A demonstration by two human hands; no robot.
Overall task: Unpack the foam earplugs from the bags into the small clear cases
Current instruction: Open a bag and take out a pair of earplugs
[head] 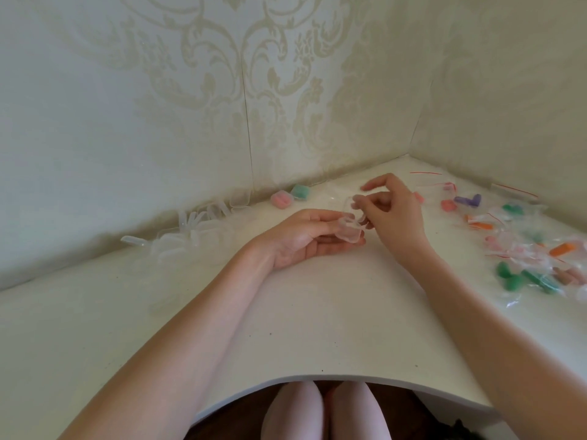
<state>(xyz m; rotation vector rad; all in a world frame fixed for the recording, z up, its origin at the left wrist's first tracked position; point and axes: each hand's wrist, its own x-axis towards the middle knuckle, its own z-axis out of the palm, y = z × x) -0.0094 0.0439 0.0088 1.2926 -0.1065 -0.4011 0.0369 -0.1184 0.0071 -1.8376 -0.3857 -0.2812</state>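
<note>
Left hand [305, 239] cradles the clear case [351, 231] in curled fingers; right hand [389, 206] pinches its lid; likely light, slippery, best gripped at edges.

- Left hand [305, 236]: bare, no rings, no watch or band at the wrist.
- Right hand [392, 211]: bare, no rings or wrist wear; nails short and plain as far as the blur shows.
- Left forearm [197, 328]: bare from wrist to the frame's edge, no sleeve in view.
- Right forearm [495, 319]: bare likewise, no sleeve in view.
- Knees [324, 411]: two bare knees side by side show under the table's edge; no clothing can be made out on them.
</note>
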